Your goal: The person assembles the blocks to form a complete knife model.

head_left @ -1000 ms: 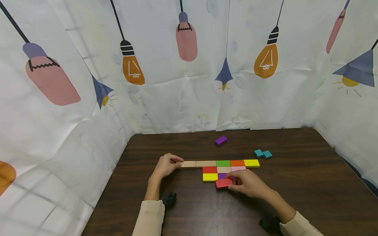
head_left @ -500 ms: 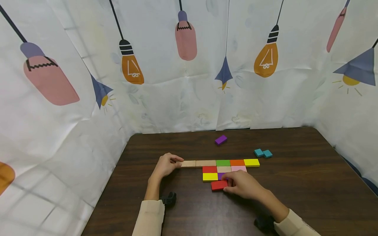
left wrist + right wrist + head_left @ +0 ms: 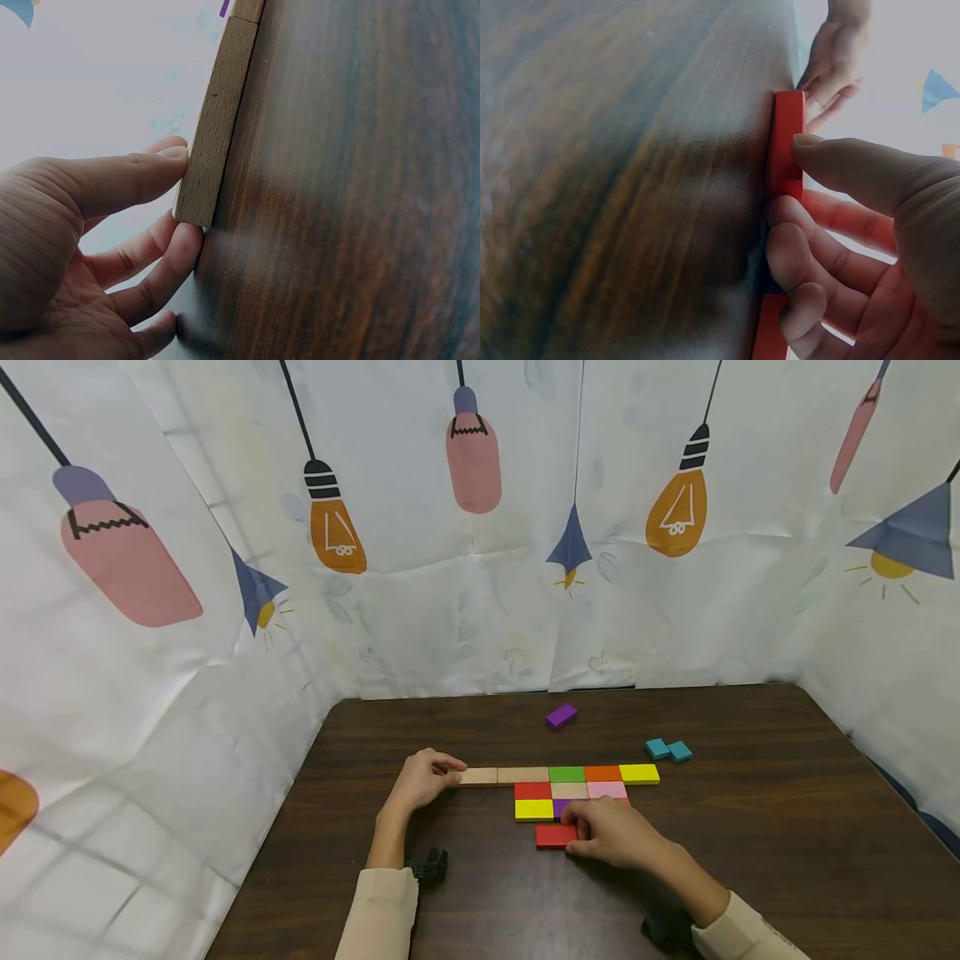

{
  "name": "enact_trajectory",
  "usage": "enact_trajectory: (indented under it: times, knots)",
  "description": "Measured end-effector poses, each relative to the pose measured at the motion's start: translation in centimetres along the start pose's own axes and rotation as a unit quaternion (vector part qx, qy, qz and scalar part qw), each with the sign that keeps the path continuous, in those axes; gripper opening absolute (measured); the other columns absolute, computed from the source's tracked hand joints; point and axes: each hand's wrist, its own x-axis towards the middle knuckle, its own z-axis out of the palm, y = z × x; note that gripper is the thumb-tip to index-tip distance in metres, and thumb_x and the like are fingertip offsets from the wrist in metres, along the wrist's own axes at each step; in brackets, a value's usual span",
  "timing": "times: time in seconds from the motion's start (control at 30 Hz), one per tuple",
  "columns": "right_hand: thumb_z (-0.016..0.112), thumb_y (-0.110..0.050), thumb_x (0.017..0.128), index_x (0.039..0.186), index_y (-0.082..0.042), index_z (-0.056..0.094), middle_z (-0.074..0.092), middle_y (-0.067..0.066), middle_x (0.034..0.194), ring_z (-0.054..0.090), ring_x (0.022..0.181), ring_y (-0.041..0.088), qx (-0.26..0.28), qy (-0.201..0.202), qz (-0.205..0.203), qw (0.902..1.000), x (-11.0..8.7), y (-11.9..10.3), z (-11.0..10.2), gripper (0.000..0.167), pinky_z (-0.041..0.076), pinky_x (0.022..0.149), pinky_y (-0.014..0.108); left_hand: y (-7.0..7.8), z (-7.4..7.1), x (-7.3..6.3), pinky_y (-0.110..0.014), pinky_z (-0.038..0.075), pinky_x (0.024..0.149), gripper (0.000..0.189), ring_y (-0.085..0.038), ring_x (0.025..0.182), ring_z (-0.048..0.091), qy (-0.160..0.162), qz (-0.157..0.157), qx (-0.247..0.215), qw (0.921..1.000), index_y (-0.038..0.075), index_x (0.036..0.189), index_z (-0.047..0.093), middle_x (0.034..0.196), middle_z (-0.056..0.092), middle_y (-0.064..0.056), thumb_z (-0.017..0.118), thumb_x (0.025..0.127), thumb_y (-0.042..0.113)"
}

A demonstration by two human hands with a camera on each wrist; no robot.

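In the head view, my right hand [image 3: 615,835] holds a red block [image 3: 556,837] by its right end, thumb on the near side. This block lies flat on the table, just in front of a yellow block [image 3: 533,811] and a partly covered purple block [image 3: 560,809]. My left hand [image 3: 422,778] holds the left end of a plain wooden block [image 3: 478,777]. From the left wrist, the thumb is against that wooden block [image 3: 214,135] and fingertips touch its end. Further back in the arrangement are red, pink, green, orange and yellow blocks; the right hand hides part of it.
A loose purple block [image 3: 561,716] lies near the back of the dark wooden table [image 3: 480,902]. Two teal blocks [image 3: 668,750] sit behind the yellow end of the back row. A printed curtain [image 3: 480,610] surrounds the table's back and sides.
My right hand has brought the red block left and toward me, turning it from slightly tilted to straight and flat on the table. The left hand has stayed in place.
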Motion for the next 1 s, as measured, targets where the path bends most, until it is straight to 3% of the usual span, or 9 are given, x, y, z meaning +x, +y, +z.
enact_trajectory:
  times: [0.43,1.0]
  knots:
    - [0.08,-0.025,0.091,0.106,-0.015,0.069,0.057,-0.012,0.073,0.05,0.064,0.001,0.071,0.003,-0.058,0.9958,0.1,1.2,-0.2,0.02,0.046,0.062,0.021,-0.1,0.0,0.1,-0.035,0.056,0.076,0.012,-0.017,0.089,0.062,-0.002,0.002,0.001,1.0,0.021,0.103,0.082,0.106,0.065,-0.004,0.075,0.094,0.016]
    - [0.082,-0.024,0.088,0.1,-0.017,0.067,0.056,-0.012,0.071,0.05,0.062,0.002,0.051,0.021,-0.054,0.997,1.1,0.4,0.2,0.021,0.045,0.062,0.021,-0.1,0.0,0.0,-0.036,0.056,0.076,0.012,-0.018,0.089,0.063,0.001,-0.001,0.006,1.0,0.021,0.102,0.082,0.106,0.066,-0.004,0.075,0.094,0.015]
